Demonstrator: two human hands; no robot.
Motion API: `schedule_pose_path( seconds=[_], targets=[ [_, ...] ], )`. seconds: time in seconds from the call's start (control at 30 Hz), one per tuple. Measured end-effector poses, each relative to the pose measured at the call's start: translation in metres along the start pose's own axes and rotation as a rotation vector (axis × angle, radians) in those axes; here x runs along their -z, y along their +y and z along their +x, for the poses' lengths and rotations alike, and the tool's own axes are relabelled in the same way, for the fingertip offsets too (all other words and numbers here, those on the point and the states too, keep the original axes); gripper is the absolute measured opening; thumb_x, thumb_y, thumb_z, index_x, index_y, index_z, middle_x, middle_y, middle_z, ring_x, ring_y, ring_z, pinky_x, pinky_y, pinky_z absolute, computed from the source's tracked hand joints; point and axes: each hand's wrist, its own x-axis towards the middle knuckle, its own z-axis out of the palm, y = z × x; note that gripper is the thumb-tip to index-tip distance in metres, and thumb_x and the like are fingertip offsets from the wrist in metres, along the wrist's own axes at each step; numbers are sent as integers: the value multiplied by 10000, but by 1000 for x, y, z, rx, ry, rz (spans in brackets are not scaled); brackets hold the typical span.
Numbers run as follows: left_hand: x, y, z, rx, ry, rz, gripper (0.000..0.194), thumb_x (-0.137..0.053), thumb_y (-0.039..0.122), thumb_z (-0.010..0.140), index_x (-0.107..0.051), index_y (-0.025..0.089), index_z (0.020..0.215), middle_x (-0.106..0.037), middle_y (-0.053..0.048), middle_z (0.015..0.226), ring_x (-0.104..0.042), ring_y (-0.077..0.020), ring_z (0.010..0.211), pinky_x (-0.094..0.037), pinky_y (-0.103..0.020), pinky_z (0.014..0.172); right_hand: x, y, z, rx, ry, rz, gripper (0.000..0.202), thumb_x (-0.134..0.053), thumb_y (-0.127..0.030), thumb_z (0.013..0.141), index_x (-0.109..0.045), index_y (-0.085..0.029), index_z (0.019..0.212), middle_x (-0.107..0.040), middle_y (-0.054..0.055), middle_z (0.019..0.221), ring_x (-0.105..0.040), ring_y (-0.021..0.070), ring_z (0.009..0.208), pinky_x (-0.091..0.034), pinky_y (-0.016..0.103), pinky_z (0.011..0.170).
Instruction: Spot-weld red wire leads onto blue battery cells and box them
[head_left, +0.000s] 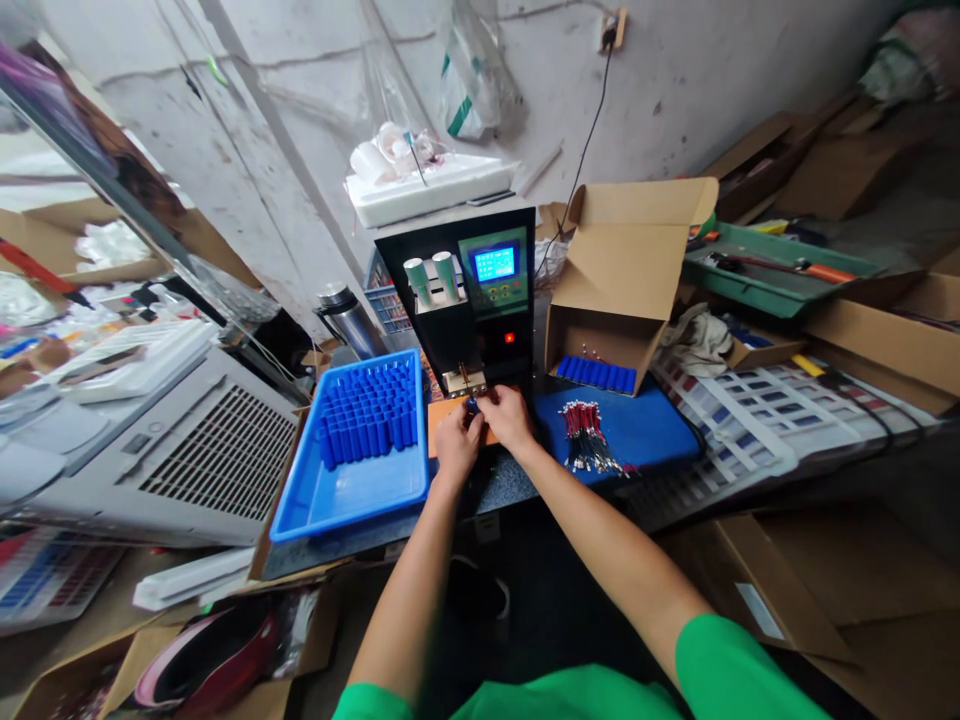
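Observation:
My left hand (458, 440) and my right hand (507, 418) meet at the front of a black machine (491, 360) with a lit blue screen. Between their fingertips is a small blue cylinder (472, 405), just below the machine's metal tips; its far end is hidden. An orange block (442, 415) lies under the hands. On the left a blue tray (360, 490) holds several upright blue cylinders. To the right, a bundle of red and black wires (589, 440) lies on a blue mat (652, 430).
An open cardboard box (626, 260) with blue cylinders stands behind the mat. A steel flask (352, 320) is behind the tray. White foam (427, 190) lies on top of the machine. Farther right is a green tray (772, 280) with tools.

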Motion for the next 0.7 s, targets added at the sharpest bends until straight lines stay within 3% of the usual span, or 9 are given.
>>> schedule_pose_path(
  seconds=[0.27, 0.7],
  targets=[
    [2, 2, -2, -3, -9, 7, 319, -550, 371, 928, -698, 191, 1146, -683, -56, 825, -559, -174, 677, -352, -264, 627, 0, -8, -2, -46, 12, -1, 128, -622, -244, 767, -572, -177, 670, -647, 23, 721, -575, 168, 692, -409, 261, 669],
    [1, -1, -1, 2, -13, -3, 283, -550, 366, 918, -688, 182, 1081, -682, -58, 812, -578, -178, 685, -371, -273, 634, 0, -7, -4, -56, 9, -28, 133, -628, -279, 778, -593, -179, 698, -658, 32, 728, -587, 175, 692, -398, 262, 630]
  ],
)
